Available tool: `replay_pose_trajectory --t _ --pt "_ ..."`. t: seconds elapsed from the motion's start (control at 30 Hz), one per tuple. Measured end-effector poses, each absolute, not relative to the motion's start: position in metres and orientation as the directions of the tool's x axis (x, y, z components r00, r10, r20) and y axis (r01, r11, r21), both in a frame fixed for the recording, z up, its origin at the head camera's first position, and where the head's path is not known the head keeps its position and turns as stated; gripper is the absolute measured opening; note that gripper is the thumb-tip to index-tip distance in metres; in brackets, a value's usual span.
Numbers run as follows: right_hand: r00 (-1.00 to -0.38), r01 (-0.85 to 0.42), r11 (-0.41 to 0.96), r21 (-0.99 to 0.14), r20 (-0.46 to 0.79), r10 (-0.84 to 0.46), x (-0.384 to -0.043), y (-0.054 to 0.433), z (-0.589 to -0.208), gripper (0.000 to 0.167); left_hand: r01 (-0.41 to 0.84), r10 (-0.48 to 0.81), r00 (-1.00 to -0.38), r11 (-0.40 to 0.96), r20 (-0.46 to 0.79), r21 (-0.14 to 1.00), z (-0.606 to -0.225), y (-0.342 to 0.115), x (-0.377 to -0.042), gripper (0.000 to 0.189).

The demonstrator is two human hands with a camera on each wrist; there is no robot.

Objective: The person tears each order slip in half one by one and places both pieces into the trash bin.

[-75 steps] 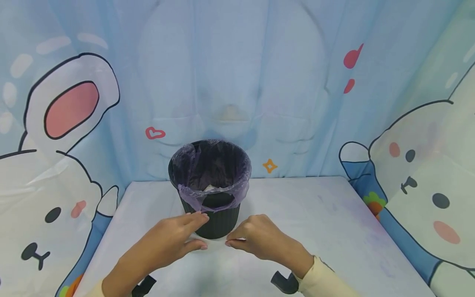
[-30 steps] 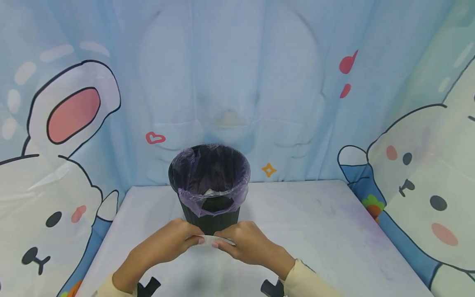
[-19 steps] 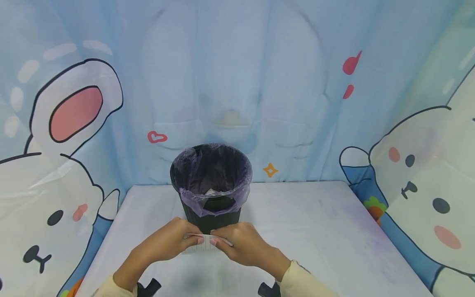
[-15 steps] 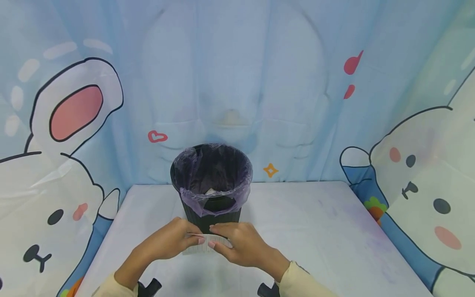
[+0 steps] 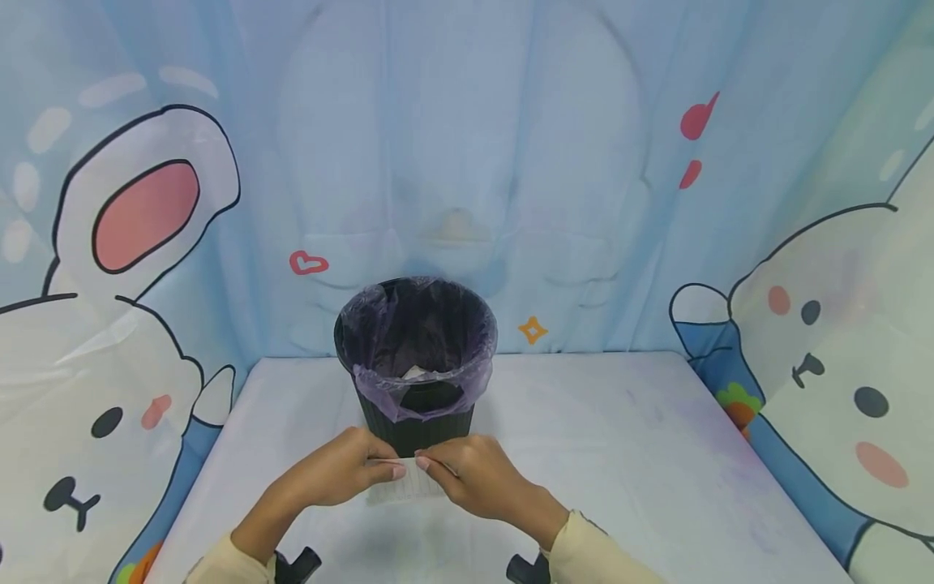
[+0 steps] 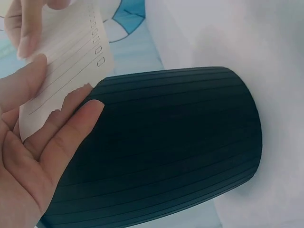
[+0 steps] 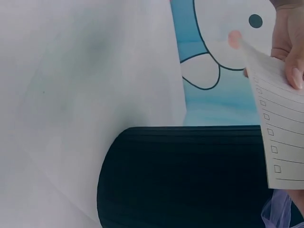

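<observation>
A lined paper sheet (image 5: 405, 484) with small checkboxes spans both hands in front of the black trash bin (image 5: 383, 422). My left hand (image 5: 339, 468) pinches its left part between thumb and fingers. My right hand (image 5: 481, 478) pinches its upper edge close beside the left thumb. In the left wrist view, the paper sheet (image 6: 71, 52) has a ragged torn edge by the left fingers (image 6: 71, 135). The right wrist view shows the paper sheet (image 7: 285, 133) with its row of checkboxes; most of the right hand is out of frame there.
A purple plastic bag (image 5: 467, 385) lines the bin, and a whitish scrap (image 5: 414, 372) lies inside. The bin stands on a white-covered table (image 5: 598, 438). Behind hangs a light blue curtain (image 5: 452, 146) with cartoon rabbits.
The hands have drawn closer together since the first frame, and the left hand has gone from spread fingers to pinching the paper. Most recently, the right fingertips have closed back onto the paper.
</observation>
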State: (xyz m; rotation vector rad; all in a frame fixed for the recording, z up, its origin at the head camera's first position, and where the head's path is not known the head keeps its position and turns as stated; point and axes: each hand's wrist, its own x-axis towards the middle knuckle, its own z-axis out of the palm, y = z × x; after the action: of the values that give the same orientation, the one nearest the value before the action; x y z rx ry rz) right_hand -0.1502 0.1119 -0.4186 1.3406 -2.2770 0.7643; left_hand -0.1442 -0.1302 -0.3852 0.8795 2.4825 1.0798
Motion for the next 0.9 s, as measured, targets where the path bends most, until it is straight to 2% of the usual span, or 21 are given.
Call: replay_pose_trajectory --t 0.17,0.37,0.47,0.7,0.9 --pt "-0.547 -0.834 0.384 -0.397 0.499 -0.672 -0.1507 0.1116 -0.4169 0.018 0.412 0.647 -0.762 0.519 -0.030 0.749 -0.3890 -0.1292 -0.1450 0.020" --pt "-0.607 -0.767 0.355 -0.535 0.425 -0.671 -0.1524 0.1109 -0.4138 0.025 0.417 0.664 -0.747 0.514 -0.039 0.749 -0.3891 -0.1288 -0.1462 0.020" --pt "-0.628 -0.737 0.349 -0.579 0.397 -0.669 -0.1545 0.1101 -0.4141 0.030 0.411 0.665 -0.746 0.511 -0.044 0.755 -0.3897 -0.1284 -0.1471 0.020" --pt "-0.688 -0.652 0.357 -0.669 0.324 -0.649 -0.1577 0.1098 -0.4141 0.024 0.417 0.658 -0.752 0.516 -0.034 0.748 -0.3917 -0.1264 -0.1468 0.021" --pt "-0.719 -0.586 0.354 -0.729 0.267 -0.641 -0.1587 0.1081 -0.4117 0.026 0.428 0.652 -0.758 0.537 -0.036 0.726 -0.3919 -0.1253 -0.1469 0.020"
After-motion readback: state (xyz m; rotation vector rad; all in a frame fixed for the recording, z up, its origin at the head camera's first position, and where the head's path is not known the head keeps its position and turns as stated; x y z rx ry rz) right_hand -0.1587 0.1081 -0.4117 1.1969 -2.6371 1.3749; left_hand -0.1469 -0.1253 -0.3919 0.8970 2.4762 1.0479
